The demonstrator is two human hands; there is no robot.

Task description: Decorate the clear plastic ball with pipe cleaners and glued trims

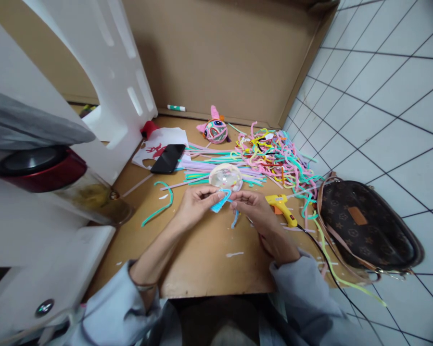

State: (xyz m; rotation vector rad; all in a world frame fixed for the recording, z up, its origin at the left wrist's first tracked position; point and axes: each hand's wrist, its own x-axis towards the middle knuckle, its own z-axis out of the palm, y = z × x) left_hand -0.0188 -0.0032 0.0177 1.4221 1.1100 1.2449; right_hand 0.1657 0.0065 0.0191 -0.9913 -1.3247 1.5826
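A blue pipe cleaner (219,203), bent into a small flat fuzzy shape, is held between both hands over the middle of the table. My left hand (196,204) pinches its left side between thumb and fingers. On the other side my right hand (250,205) grips it near the top, and a loose blue end hangs down below those fingers. Just beyond the fingertips sits a clear round dome (225,177) with a pale rim. Straight pipe cleaners (198,166) in teal, pink and lilac lie behind it.
A yellow glue gun (282,207) with a black cord lies right of my hands. Tangled pipe cleaners (274,154), a pink decorated ball (215,130), a phone (169,158) and a marker (176,108) lie farther back. A brown handbag (371,223) is at right, a glass bottle (94,192) at left.
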